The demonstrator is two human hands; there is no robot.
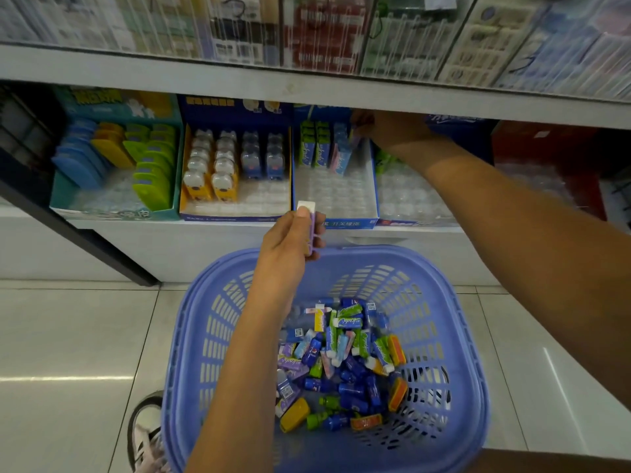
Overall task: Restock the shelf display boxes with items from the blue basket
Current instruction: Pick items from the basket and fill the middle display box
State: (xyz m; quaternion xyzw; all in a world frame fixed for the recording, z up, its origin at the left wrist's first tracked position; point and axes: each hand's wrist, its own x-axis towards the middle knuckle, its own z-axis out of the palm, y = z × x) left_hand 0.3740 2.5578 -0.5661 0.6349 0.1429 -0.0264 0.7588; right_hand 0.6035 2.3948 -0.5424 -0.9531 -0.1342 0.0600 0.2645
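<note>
The blue basket (454,315) stands on the floor below me, holding several small erasers (345,367) in blue, green, purple and orange. My left hand (290,244) holds a purple eraser with a white tip (310,227) upright above the basket's far rim. My right hand (382,128) reaches deep into the blue display box (375,186) on the lower shelf, fingers curled on a purple eraser (355,138) at the back row, beside green and blue erasers (317,148) standing there. The box's clear tray in front is bare.
Left of it stand a box of bear-shaped items (225,165) and a teal box of blue, yellow and green items (116,158). A white upper shelf edge (307,87) overhangs my right hand. A shoe (146,431) is beside the basket.
</note>
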